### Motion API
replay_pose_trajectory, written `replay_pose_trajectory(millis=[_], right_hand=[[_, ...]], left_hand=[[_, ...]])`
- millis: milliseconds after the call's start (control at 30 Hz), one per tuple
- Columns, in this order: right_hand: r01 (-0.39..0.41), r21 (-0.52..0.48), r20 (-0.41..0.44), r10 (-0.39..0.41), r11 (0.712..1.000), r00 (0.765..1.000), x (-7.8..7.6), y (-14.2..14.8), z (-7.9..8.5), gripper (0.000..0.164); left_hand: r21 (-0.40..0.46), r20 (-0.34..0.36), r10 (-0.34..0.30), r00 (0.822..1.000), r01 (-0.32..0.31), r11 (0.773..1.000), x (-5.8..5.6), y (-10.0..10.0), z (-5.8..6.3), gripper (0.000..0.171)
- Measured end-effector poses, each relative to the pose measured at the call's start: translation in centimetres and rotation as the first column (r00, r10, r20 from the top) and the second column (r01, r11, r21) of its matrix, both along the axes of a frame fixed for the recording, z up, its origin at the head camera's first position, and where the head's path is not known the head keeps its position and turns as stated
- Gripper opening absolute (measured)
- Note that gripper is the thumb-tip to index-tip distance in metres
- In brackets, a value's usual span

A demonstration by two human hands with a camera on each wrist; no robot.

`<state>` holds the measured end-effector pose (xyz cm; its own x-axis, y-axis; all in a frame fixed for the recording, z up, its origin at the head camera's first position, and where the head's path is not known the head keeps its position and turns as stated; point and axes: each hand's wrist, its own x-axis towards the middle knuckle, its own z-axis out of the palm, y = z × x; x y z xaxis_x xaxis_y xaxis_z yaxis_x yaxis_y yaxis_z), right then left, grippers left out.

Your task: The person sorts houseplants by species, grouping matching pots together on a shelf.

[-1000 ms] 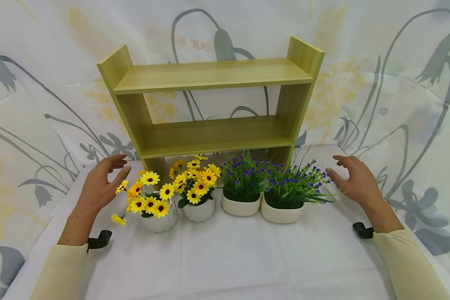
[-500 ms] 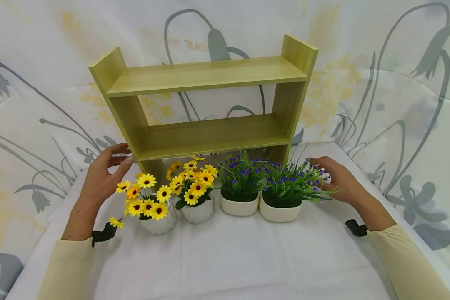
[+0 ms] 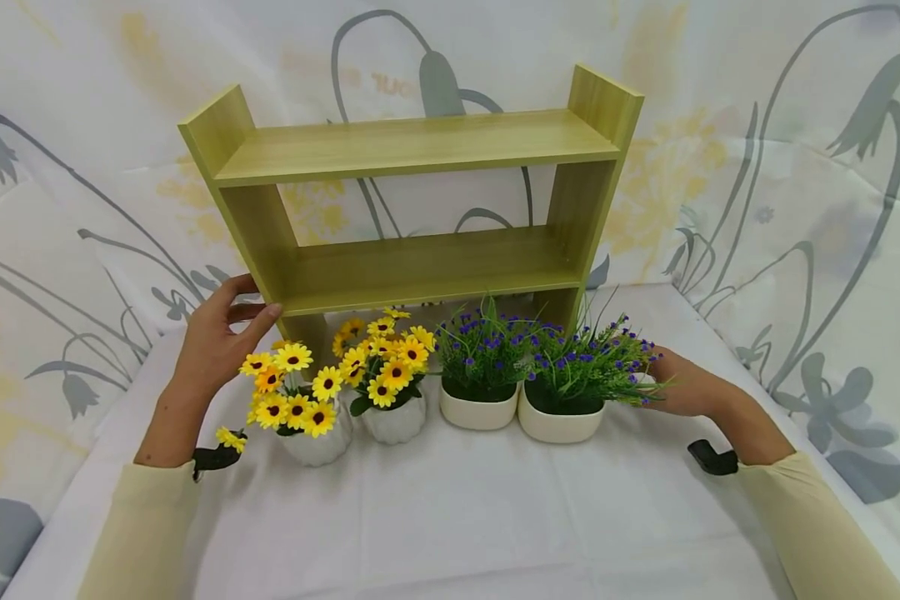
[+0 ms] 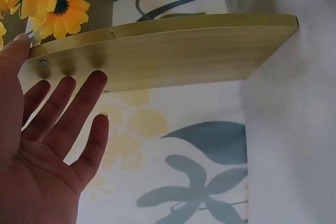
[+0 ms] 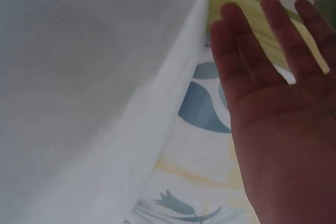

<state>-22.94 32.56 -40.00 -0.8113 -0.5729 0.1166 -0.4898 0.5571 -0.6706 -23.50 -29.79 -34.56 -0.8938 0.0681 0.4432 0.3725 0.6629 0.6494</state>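
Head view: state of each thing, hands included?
Pale wooden shelf: upright
Left round white yellow-flowered pot: upright
Right round white yellow-flowered pot: upright
Left oval cream purple-flowered pot: upright
Right oval cream purple-flowered pot: upright
Left hand: spread, at shelf's left side
Right hand: outstretched, partly behind purple flowers

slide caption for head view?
Left hand and right hand flank a shelf, with potted yellow flowers and potted purple flowers lined up in front.

Shelf (image 3: 420, 146) on desk (image 3: 465, 517), backdrop (image 3: 780, 192) behind, four potted plants (image 3: 393, 421) in a row before it, left hand (image 3: 213, 346) just beside its left upright (image 3: 255, 221), right hand (image 3: 686, 385) right of rightmost plant (image 3: 562, 423), partly behind foliage (image 3: 581, 362).
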Motion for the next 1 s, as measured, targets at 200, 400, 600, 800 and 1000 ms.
replay_pose_trajectory(millis=[200,400,600,800,1000], right_hand=[[-0.181,0.082,-0.02,0.184,0.98,0.983,0.1,-0.5,-1.1,0.053],[-0.313,-0.07,-0.127,0.302,0.947,0.945,-0.3,-2.2,-2.0,0.063],[-0.214,-0.134,-0.009,0.215,0.968,0.977,-0.2,-3.5,-2.0,0.069],[-0.109,-0.085,0.009,0.11,0.99,0.994,0.3,-4.2,-1.7,0.076],[-0.054,-0.034,-0.022,0.054,0.998,0.998,0.7,-4.6,-1.2,0.076]], left_hand=[[0.005,-0.017,-0.014,1.0,0.014,1.0,-0.1,0.0,0.3,0.058],[0.005,-0.015,-0.011,1.0,0.011,1.0,-0.1,-0.1,0.2,0.059],[0.004,-0.012,-0.008,1.0,0.008,1.0,0.1,0.0,0.1,0.058],[-0.004,-0.018,-0.01,1.0,0.01,1.0,0.0,0.2,0.1,0.056],[-0.006,-0.01,-0.007,1.0,0.007,1.0,-0.1,0.1,0.0,0.056]])
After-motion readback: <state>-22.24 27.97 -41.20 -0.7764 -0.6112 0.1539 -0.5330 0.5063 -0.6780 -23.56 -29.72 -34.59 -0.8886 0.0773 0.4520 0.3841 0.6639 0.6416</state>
